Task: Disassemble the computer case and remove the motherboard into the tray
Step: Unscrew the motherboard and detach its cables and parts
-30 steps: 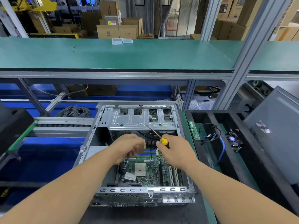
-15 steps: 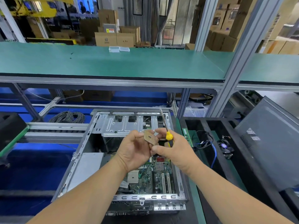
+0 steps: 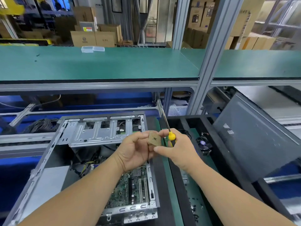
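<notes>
Since the earlier frames, both hands had risen from inside the computer case (image 3: 91, 154) and now held a small square processor chip (image 3: 154, 138) above its right rim. One left hand (image 3: 135, 152) gripped the chip's left side with curled fingers; one right hand (image 3: 177, 149) touched its right edge with thumb and forefinger while also gripping one yellow-handled screwdriver (image 3: 170, 134), whose shaft pointed up and slightly left, away from the person. The case lay open on the worktop, its long axis running away from the viewer, with the motherboard (image 3: 130, 188) flat in its near right part. Just right of the case stood a black tray (image 3: 228, 160), holding one small fan (image 3: 203, 143) and scattered screws (image 3: 193, 207).
</notes>
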